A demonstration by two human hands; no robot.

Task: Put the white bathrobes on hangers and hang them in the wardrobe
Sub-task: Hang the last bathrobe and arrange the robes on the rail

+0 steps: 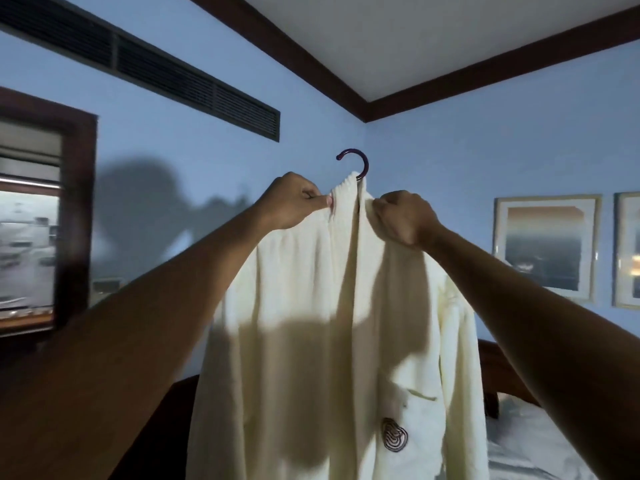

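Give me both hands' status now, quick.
Left hand: closed, pinching the white bathrobe at the collar, left of the hanger hook.
Right hand: closed, gripping the bathrobe's collar on the right side.

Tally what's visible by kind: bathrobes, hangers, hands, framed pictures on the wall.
White bathrobe: 1
Hanger: 1, only its dark hook shows above the collar
Hands: 2, left hand and right hand, each gripping the bathrobe near the collar
Framed pictures: 2, one whole, one cut by the frame edge
Total: 6
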